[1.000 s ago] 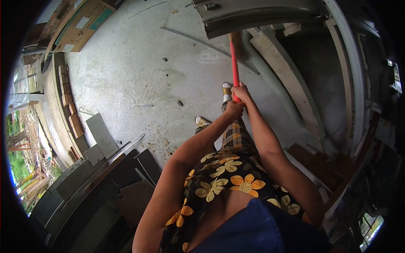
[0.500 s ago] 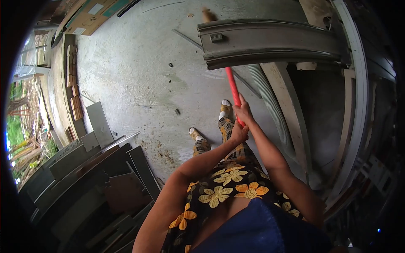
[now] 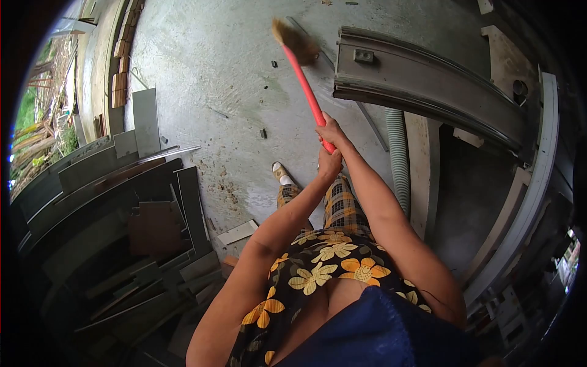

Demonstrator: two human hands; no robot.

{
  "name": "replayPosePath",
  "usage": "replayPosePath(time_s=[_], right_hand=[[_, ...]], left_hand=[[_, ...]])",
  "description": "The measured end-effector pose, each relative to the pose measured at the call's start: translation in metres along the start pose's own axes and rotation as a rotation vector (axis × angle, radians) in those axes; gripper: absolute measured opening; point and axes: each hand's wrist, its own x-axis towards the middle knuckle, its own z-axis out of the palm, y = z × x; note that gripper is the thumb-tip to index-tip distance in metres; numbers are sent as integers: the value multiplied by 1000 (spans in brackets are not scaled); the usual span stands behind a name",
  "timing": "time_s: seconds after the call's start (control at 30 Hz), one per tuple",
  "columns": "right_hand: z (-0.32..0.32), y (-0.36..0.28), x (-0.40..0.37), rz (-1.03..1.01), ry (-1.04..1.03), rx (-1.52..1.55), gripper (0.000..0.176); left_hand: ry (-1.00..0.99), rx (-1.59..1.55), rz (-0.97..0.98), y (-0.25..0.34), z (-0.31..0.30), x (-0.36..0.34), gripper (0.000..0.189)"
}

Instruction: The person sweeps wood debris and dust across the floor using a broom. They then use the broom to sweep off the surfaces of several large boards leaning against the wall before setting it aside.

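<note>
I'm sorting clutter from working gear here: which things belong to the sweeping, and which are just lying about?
In use: broom, gripped by left hand and right hand; concrete floor; small scrap.
Lying about: stacked panels, grey hose, metal rail, plank.

Both arms are reaching forward and converging ahead of the torso. Right hand [image 3: 332,130] is gripping farther out, fingers curled tight. Left hand [image 3: 330,164] is clenching just behind it, elbow slightly bent.

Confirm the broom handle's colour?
Bright red broom handle, seen best in the head view.
</note>
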Motion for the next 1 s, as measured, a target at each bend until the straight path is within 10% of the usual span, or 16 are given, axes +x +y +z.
replayPosePath(time_s=[0.13,0.5,0.73,1.0], right_hand=[[10,-4,-44,-109,-89,126,50],[120,46,-70,165,246,368,46],[122,-4,-21,51,-270,290,31],[161,17,-129,103,-44,365,31]], left_hand=[[-48,110,18,-13,-13,-35,37],[-159,344,-45,-19,-149,-70,16],[118,251,63,18,-121,-57,35],[-73,465,104,-27,-185,-132,32]])
